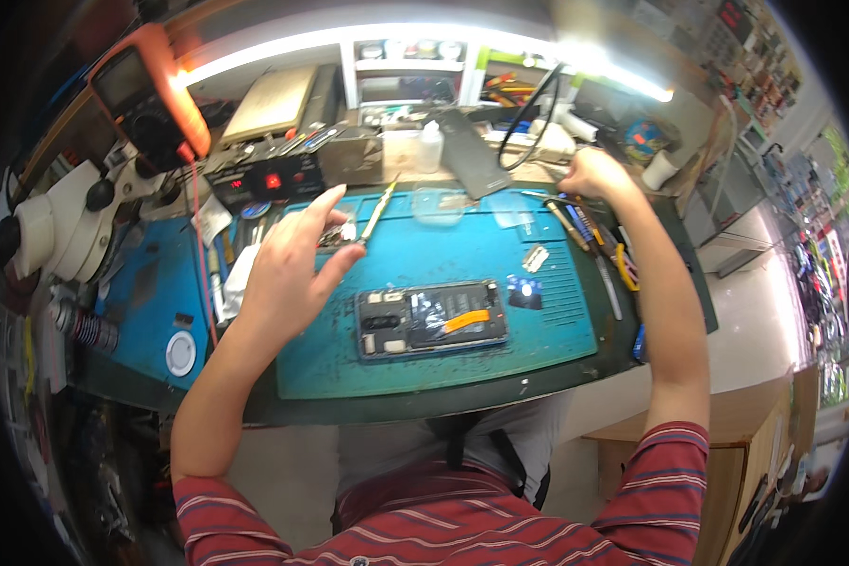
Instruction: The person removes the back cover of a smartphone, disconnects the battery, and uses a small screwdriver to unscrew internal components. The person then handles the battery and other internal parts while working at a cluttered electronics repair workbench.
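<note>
Nearest the body, in front of both hands' reach, the phone [387, 335] lies flat on the blue mat [424, 374], its insides bared, an orange strip [467, 322] across its right part. It sits to the right of the left hand and closer to the body. Out to the left of the left forearm is a white disc [180, 354].

The left hand [292, 264] is held above the mat's left side, thumb and fingers wide apart, with nothing seen in its grasp. Just beyond its thumb is a slim yellow-tipped tool [379, 211]. A dark square [525, 292] lies right of the phone, and a small metal plate [536, 258] lies past it, on the near side of the right hand.

The right hand [596, 174] is farther out, fingers curled in, over the far end of a row of tools [580, 226]; whether it grips one I cannot tell. Left of it are a clear box [441, 206] and, farther, a dark panel [472, 156] and a bottle [429, 148]. Beyond the left hand stand a power supply [272, 181] and an orange meter [146, 94].
</note>
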`<act>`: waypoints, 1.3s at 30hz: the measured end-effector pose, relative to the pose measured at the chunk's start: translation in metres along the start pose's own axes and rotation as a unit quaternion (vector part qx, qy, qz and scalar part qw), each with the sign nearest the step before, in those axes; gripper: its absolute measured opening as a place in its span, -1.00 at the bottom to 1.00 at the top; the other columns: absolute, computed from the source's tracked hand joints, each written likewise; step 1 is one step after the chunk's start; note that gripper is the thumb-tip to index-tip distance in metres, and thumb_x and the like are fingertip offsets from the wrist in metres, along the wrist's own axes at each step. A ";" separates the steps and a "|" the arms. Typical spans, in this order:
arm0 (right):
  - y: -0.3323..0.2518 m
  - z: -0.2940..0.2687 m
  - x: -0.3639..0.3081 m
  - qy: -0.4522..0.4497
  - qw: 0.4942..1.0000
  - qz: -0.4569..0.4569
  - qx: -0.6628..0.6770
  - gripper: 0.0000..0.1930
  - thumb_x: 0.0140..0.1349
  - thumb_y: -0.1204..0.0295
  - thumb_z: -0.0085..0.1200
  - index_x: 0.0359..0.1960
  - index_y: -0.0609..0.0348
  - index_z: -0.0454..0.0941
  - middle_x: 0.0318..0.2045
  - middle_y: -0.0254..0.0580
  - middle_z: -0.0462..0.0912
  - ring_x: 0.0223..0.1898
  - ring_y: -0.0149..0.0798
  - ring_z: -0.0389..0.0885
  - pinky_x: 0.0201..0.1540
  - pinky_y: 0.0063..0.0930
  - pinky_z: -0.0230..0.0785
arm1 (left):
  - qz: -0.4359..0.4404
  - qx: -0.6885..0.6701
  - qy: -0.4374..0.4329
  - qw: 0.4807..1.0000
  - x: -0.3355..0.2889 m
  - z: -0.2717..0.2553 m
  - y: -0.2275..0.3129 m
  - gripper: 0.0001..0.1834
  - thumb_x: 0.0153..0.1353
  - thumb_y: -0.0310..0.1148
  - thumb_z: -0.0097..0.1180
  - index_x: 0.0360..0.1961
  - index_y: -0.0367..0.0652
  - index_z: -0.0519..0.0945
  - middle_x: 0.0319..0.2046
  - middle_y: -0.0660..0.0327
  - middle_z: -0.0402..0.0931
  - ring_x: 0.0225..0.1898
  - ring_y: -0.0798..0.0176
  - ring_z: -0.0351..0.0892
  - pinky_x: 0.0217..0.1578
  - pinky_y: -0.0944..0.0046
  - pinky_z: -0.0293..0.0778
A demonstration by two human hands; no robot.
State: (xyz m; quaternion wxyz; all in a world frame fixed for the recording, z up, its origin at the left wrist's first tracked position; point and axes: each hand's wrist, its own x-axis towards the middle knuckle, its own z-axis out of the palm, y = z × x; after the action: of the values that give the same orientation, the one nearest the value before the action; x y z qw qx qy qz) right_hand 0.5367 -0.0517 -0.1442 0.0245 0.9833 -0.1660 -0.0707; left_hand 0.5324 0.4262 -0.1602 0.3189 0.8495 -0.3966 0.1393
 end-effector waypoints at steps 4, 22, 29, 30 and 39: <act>-0.001 -0.001 -0.009 0.114 0.991 0.043 0.047 -0.64 0.08 0.14 0.30 -0.34 0.24 0.79 -0.35 0.09 0.80 -0.25 -0.01 0.80 -0.04 -0.19 0.63 | -0.081 -0.099 -0.065 0.990 -0.002 -0.014 0.003 -0.40 0.37 -0.34 0.28 0.38 -0.27 0.43 -0.17 0.09 0.71 -0.15 0.14 0.73 -0.01 0.18 0.60; 0.047 0.200 -0.411 0.490 0.813 0.209 0.234 -0.75 0.56 0.56 -0.07 0.16 0.39 0.52 0.00 -0.08 0.60 -0.10 -0.19 0.58 0.06 -0.35 0.47 | -0.077 -0.026 -0.021 0.996 -0.011 -0.012 0.024 -0.38 0.36 -0.43 0.28 0.43 -0.14 0.43 -0.14 0.18 0.71 -0.20 0.28 0.70 -0.14 0.25 0.60; -0.014 0.577 -0.687 -0.421 0.519 0.497 0.554 -0.64 0.49 0.26 -0.06 -0.02 0.34 0.61 -0.31 0.01 0.72 -0.32 0.03 0.64 -0.22 -0.07 0.53 | -0.012 0.030 0.113 0.993 -0.004 0.006 0.007 -0.40 0.39 -0.49 0.23 0.43 -0.19 0.40 -0.09 0.19 0.71 -0.25 0.35 0.71 -0.14 0.28 0.61; -0.050 0.586 -0.689 -0.434 0.527 0.476 0.555 -0.65 0.49 0.26 -0.06 -0.03 0.34 0.61 -0.31 0.01 0.72 -0.32 0.03 0.64 -0.22 -0.08 0.53 | 0.022 0.036 0.134 0.990 -0.004 0.004 0.013 -0.40 0.39 -0.52 0.22 0.43 -0.21 0.39 -0.09 0.18 0.70 -0.23 0.37 0.70 -0.12 0.31 0.59; -0.152 0.596 -0.636 -0.407 0.660 0.354 0.522 -0.66 0.49 0.25 -0.05 -0.09 0.30 0.64 -0.32 0.00 0.72 -0.30 0.03 0.67 -0.19 -0.08 0.53 | -0.059 0.025 0.143 0.988 -0.064 0.014 0.024 -0.40 0.44 -0.57 0.07 0.46 -0.29 0.23 -0.01 0.05 0.64 -0.14 0.30 0.67 -0.06 0.30 0.56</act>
State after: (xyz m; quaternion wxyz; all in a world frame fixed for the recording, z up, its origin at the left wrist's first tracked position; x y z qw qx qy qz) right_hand -0.0967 0.2865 -0.6610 -0.5399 0.5743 -0.5049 -0.3519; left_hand 0.4726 0.4429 -0.1914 0.3587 0.8506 -0.2925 0.2496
